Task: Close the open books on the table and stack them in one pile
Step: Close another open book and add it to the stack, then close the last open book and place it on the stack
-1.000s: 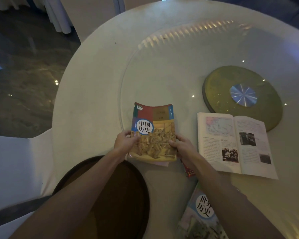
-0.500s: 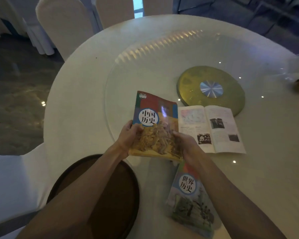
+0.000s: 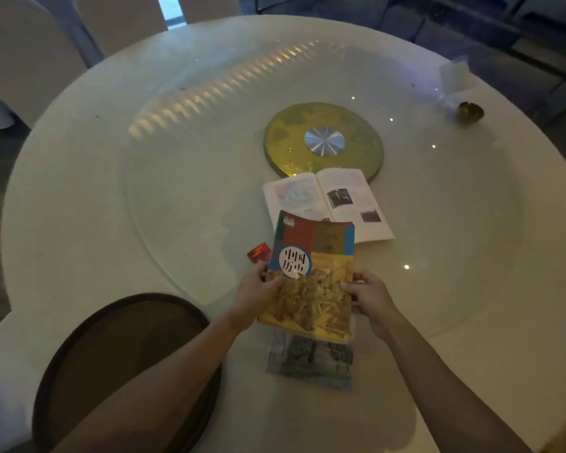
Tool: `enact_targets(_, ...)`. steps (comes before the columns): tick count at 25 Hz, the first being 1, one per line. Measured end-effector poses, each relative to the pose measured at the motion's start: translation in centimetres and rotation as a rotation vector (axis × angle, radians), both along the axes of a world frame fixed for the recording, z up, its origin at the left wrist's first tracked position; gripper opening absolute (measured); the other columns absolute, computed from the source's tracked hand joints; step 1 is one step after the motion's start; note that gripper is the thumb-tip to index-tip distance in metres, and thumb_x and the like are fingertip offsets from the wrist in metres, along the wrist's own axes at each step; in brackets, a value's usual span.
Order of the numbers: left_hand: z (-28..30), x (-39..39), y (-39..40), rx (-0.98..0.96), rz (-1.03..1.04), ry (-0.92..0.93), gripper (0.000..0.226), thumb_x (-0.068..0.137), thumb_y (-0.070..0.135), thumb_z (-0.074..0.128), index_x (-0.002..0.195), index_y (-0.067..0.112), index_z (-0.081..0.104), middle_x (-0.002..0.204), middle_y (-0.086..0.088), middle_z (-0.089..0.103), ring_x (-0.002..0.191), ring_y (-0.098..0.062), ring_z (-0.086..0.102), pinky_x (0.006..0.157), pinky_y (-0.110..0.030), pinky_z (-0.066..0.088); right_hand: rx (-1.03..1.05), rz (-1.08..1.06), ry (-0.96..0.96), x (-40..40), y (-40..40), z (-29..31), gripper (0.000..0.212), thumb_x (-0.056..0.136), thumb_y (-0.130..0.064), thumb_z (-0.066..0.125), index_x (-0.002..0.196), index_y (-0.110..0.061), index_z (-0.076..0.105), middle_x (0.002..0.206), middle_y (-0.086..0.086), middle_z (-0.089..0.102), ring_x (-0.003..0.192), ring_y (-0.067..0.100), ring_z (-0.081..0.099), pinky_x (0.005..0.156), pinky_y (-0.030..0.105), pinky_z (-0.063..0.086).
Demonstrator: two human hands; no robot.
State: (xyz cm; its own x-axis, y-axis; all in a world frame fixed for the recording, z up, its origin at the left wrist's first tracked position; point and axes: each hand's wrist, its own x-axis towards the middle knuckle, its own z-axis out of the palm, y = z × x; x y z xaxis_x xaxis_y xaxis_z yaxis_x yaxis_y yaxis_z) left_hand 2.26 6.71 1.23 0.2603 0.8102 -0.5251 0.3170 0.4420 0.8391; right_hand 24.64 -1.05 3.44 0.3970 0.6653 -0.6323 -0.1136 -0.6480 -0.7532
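Both hands grip 1 closed history book (image 3: pixel 311 276) by its long edges. The left hand (image 3: pixel 258 294) is clamped on the left edge, thumb lying over the cover just below the white circle with dark characters. The right hand (image 3: pixel 370 297) is clamped on the right edge, thumb on the cover and fingers curled under. The cover shows red, olive and blue blocks at the top and a yellow-brown picture lower down.

The held book sits over a 2nd closed book (image 3: pixel 311 364), whose grey-green lower cover sticks out toward the person; whether the 2 touch cannot be told. Just beyond the held book lies an open book (image 3: pixel 327 201), pages up, with a pale map on the left page and dark photos on the right one. The top corner of the held book overlaps its near edge in the view.

A small red card (image 3: pixel 259 252) lies on the round white surface (image 3: pixel 79 197) just left of the held book. Behind the open book is a gold disc (image 3: pixel 324 142) with a silvery centre, its near rim touching or slipping under the book's far edge. A dark round tray (image 3: pixel 118 348) lies at the near left, under the left forearm. A small brass object (image 3: pixel 470 111) stands at the far right.
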Motion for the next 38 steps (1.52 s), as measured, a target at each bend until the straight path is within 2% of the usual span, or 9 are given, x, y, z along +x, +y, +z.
enact_targets(6,-4.2,0.4,-5.1,-0.155,-0.128,0.142,0.034,0.088,0.026,0.073,0.120,0.017,0.065,0.105,-0.001,0.072,0.090,-0.012,0.070,0.065,-0.024,0.059,-0.125,-0.022,-0.063,0.4,-6.0,-5.1,0.019,0.096,-0.002,0.061,0.096,-0.018,0.071,0.098,0.012,0.071,0.084,0.024,0.070,0.064,0.035,0.056)
enact_targets(9,-5.6,-0.1,-6.2,-0.047,-0.188,0.317,0.032,0.084,0.034,0.073,0.112,0.022,0.065,0.102,0.001,0.071,0.091,-0.015,0.068,0.078,-0.040,0.061,-0.143,0.022,-0.146,-0.3,-7.1,-7.1,0.016,0.094,-0.006,0.062,0.099,-0.020,0.068,0.104,0.010,0.072,0.096,0.029,0.070,0.078,0.044,0.059)
enact_targets(14,-5.3,-0.2,-7.0,0.266,-0.392,0.658,0.030,0.090,0.042,0.059,0.113,0.023,0.061,0.103,0.002,0.057,0.092,-0.017,0.063,0.078,-0.033,0.054,-0.182,0.189,-0.460,-1.4,-7.4,-8.2,0.022,0.095,-0.013,0.060,0.116,-0.019,0.057,0.108,0.002,0.068,0.096,0.022,0.065,0.075,0.037,0.054)
enact_targets(18,-6.0,-0.3,-6.8,0.223,-0.371,0.601,0.028,0.088,0.034,0.061,0.112,0.020,0.066,0.100,0.000,0.059,0.090,-0.017,0.063,0.076,-0.028,0.051,-0.241,0.254,-0.619,-2.1,-7.7,-9.1,0.029,0.093,-0.017,0.059,0.121,-0.016,0.057,0.112,0.009,0.059,0.102,0.030,0.062,0.082,0.043,0.055)
enact_targets(23,-8.2,-0.8,-6.1,0.173,-0.345,0.590,0.035,0.087,0.046,0.054,0.103,0.023,0.076,0.093,0.005,0.073,0.082,-0.011,0.067,0.074,-0.038,0.060,-0.245,0.153,-0.556,-2.6,-7.4,-9.4,0.038,0.088,-0.012,0.055,0.125,-0.019,0.061,0.109,0.006,0.067,0.100,0.028,0.065,0.080,0.041,0.056)
enact_targets(26,-7.3,-0.2,-6.3,0.173,-0.289,0.576,0.029,0.095,0.032,0.056,0.114,0.022,0.075,0.102,0.003,0.074,0.091,-0.014,0.066,0.080,-0.036,0.058,-0.199,0.136,-0.565,-2.3,-7.2,-9.4,0.027,0.094,-0.014,0.054,0.116,-0.022,0.067,0.099,0.002,0.068,0.092,0.023,0.065,0.069,0.034,0.050)
enact_targets(30,-7.0,2.0,-6.8,0.106,-0.220,0.532,0.028,0.094,0.026,0.061,0.118,0.020,0.074,0.106,0.001,0.076,0.090,-0.013,0.066,0.070,-0.025,0.050,-0.195,0.129,-0.596,0.2,-6.9,-9.1,0.020,0.095,-0.014,0.053,0.102,-0.024,0.069,0.082,-0.004,0.066,0.073,0.014,0.060,0.053,0.026,0.038)
enact_targets(34,-6.2,3.3,-6.7,0.045,-0.284,0.583,0.026,0.088,0.034,0.062,0.107,0.024,0.077,0.094,0.006,0.077,0.084,-0.010,0.070,0.076,-0.033,0.060,-0.288,0.212,-0.571,3.4,-6.3,-8.6,0.016,0.093,-0.022,0.054,0.083,-0.019,0.066,0.073,-0.001,0.065,0.068,0.017,0.061,0.058,0.032,0.045)
enact_targets(38,-3.9,5.7,-0.9,0.236,-0.168,0.598,0.018,0.091,0.038,0.061,0.095,0.022,0.069,0.089,0.004,0.070,0.080,-0.012,0.067,0.070,-0.035,0.058,-0.188,0.225,-0.537,8.5,-1.1,-7.0,0.024,0.095,-0.026,0.056,0.081,-0.010,0.065,0.079,0.008,0.068,0.078,0.029,0.065,0.067,0.039,0.051)
